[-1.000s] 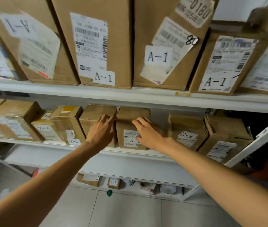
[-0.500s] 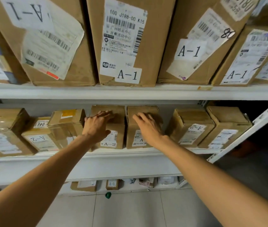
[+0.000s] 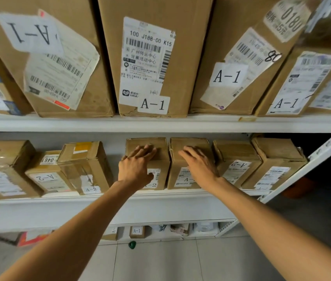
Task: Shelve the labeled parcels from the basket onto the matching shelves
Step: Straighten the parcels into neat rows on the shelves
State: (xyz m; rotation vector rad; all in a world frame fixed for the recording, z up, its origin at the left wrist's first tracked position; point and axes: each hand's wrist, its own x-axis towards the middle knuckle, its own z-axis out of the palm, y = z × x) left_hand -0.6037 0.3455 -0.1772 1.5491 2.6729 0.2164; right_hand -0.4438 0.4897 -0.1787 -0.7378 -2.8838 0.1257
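the person is working at the middle shelf [image 3: 180,194], in the row where the small boxes are carrying a-2 labels. the left hand [image 3: 135,169] is lying over the top front edge of the left box [image 3: 161,157], fingers spread and nearly straight, thumb down against the front label. it is pressing, not clamping. the right hand [image 3: 199,165] is resting flat on the right box [image 3: 177,173], fingers stretched out over its top, gripping nothing. both boxes are standing upright on the shelf, side by side with a thin gap between them, and the right box is sitting just beside the next box [image 3: 237,157] in the row. big a-1 cartons [image 3: 152,57] are filling the upper shelf [image 3: 160,123]. the basket is not showing in this view

judgement: the step in hand is seating these two parcels into the row. to be doing it well, the person should be pushing with flat palms low on the front faces rather than on the top flaps, so the boxes are sliding back and not tipping. both should be going in evenly, fronts lining up with the neighbours and labels facing out. the left label is reading a-2. the right one is partly hiding behind the wrist, so its match is worth checking before letting go
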